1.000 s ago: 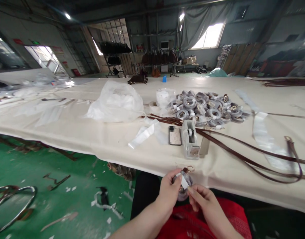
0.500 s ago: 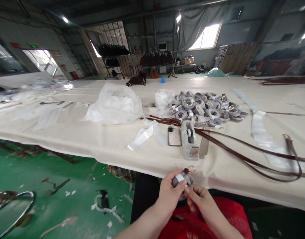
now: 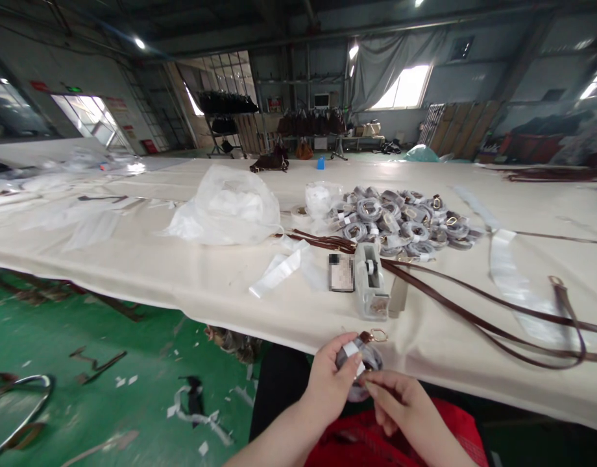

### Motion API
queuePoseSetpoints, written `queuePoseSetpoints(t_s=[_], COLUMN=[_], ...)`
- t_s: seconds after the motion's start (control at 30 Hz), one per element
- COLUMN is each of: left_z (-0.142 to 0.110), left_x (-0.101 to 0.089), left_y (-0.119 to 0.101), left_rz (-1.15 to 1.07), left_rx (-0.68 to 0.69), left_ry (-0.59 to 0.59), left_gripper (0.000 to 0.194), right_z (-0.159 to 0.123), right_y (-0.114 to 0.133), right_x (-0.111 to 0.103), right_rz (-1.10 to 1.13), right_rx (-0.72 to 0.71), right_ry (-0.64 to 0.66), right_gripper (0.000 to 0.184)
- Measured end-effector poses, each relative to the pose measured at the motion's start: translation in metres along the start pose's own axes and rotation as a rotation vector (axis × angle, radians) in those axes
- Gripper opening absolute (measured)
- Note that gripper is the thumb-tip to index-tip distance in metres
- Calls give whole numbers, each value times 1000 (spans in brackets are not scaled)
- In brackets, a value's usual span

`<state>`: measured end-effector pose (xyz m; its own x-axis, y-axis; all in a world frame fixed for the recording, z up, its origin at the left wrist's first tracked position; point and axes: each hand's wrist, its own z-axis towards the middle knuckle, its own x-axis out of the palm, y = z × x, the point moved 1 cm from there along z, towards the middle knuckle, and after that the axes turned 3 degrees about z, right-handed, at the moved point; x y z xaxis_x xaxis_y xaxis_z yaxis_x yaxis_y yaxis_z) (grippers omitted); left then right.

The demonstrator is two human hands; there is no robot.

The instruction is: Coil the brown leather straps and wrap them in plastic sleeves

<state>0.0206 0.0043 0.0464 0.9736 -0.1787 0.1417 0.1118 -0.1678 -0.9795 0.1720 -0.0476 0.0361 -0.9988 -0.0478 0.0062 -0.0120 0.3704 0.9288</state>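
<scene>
A coiled strap [image 3: 374, 357] in greyish clear wrapping is held at the near edge of the worktop [image 3: 182, 279], above the lap of the person, where a red garment [image 3: 461, 425] is seen. The coil is gripped at its left side by the left hand [image 3: 328, 376], with the thumb laid across the front and the fingers closed behind. A white band [image 3: 350, 350] is seen around the wrapping beside the left thumb, and a gold-coloured clasp [image 3: 379, 335] is left projecting at the top. The right hand [image 3: 400, 402] is set at the lower right of the coil, its thumb and index finger pinched together on the edge; whether wrapping or strap is caught there cannot be made out, the detail being small. Ahead of the hands, a tape dispenser [image 3: 372, 285] is placed on the worktop, with brown straps [image 3: 454, 308] laid out to its right. A pile of wrapped coils [image 3: 400, 220] is heaped beyond the dispenser. To the left of the pile, a translucent plastic bag [image 3: 230, 207] is noted, well apart from the hands. Below the worktop, pale scraps are found scattered on the green floor [image 3: 147, 402]
</scene>
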Motion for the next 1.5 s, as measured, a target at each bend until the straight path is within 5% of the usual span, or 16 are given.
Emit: queuePoseSetpoints(t_s=[0.17,0.43,0.63,0.83,0.93,1.07,1.2,1.5], left_z=[-4,-8,-6,-10,-4,5,7,-3], left_x=[4,4,4,9,3,-10,-15,-4], left_y=[-2,5,-6,-6,-3,-4,-10,-14], left_rz=[-39,-1,-110,-133,42,422,788,1205], left_rx=[-101,-81,-192,-217,-116,200,392,376], left_ry=[9,8,7,112,185,300,397,346], left_gripper=[51,43,58,63,54,36,40,37], right_z=[-2,-12,-4,7,8,8,8,3], right_y=[4,-3,12,8,0,-7,-10,-9], right_x=[6,-7,-28,-15,-12,-16,-18,-10], right_rz=[196,-88,-325,-5,-68,-151,-213,-354], right_rx=[66,205,-248,-198,-207,-206,-208,-264], right_ry=[115,171,-271,-67,-96,-82,-89,-156], right_gripper=[49,52,35,53,57,58,55,48])
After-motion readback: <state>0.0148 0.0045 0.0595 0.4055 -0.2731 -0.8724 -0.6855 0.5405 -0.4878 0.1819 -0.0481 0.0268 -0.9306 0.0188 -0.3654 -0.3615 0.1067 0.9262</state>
